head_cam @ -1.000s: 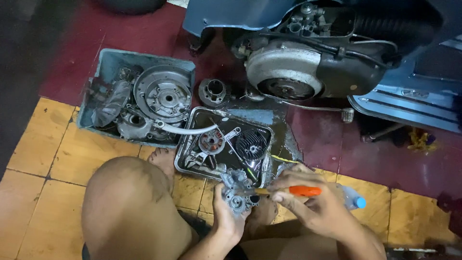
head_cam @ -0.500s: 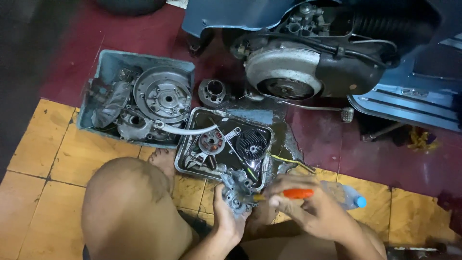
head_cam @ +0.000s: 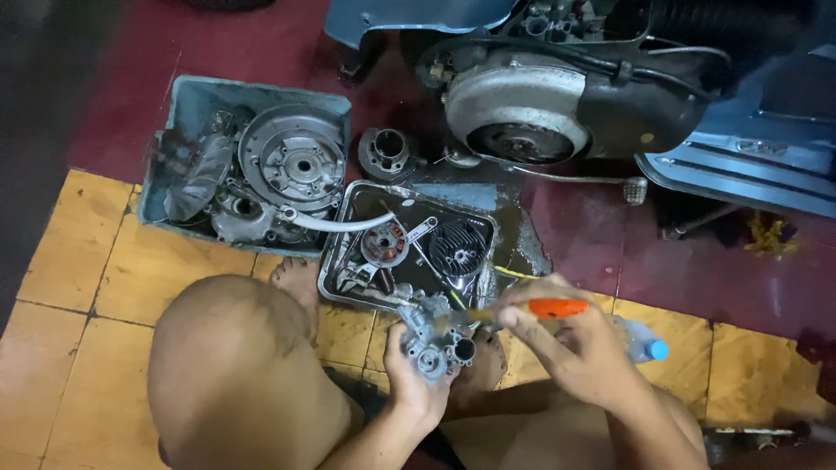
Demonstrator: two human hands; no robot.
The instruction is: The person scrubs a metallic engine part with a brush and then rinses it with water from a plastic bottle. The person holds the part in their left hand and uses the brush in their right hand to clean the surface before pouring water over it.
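Little has changed since a second ago: left hand [head_cam: 416, 383] still clamps the carburettor [head_cam: 433, 335] at lower centre, below the tray [head_cam: 335, 261]. Right hand [head_cam: 570, 348] stays closed on the orange screwdriver [head_cam: 544, 308], tip nudged slightly left onto the carburettor; work continues on the same spot.

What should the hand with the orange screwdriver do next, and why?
Probably turn the screwdriver a little more. The right hand holds its tip against the grey metal part, which the left hand grips steady above the tray, so a screw there seems in work.
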